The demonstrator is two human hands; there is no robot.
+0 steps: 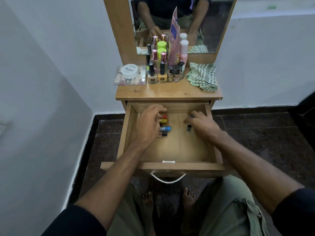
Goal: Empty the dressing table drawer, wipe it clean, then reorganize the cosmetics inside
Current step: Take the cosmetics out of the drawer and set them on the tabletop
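Our left hand (150, 124) is reaching into the open drawer (179, 147), fingers curled loosely over a short row of small tubes lying on their sides at the left of the drawer floor; we cannot tell whether it is gripping any of them. In that row a red-and-yellow tube (164, 116) is lying farthest back, a blue-capped tube (166, 128) is lying nearer us, and a brown tube with a dark cap (164, 133) is lying nearest. Our right hand (202, 124) is resting palm down toward the right of the drawer, fingers bent over something small with a blue tip, and we cannot tell if it is pinching it. A dark lipstick-like tube (188, 128) is lying just beside that hand's thumb side. The remaining drawer floor is showing bare wood.

On the dressing table top (168, 93) we are seeing a clear plastic box (130, 75) holding small pale items, with a white round jar (130, 71) sitting on its lid. Beside it, bottles of nail polish (162, 74) are standing upright in a tight cluster, a tall pink pouch (174, 40) rising behind them. A green striped cloth (202, 76) is lying crumpled at the right, apart from the bottles.
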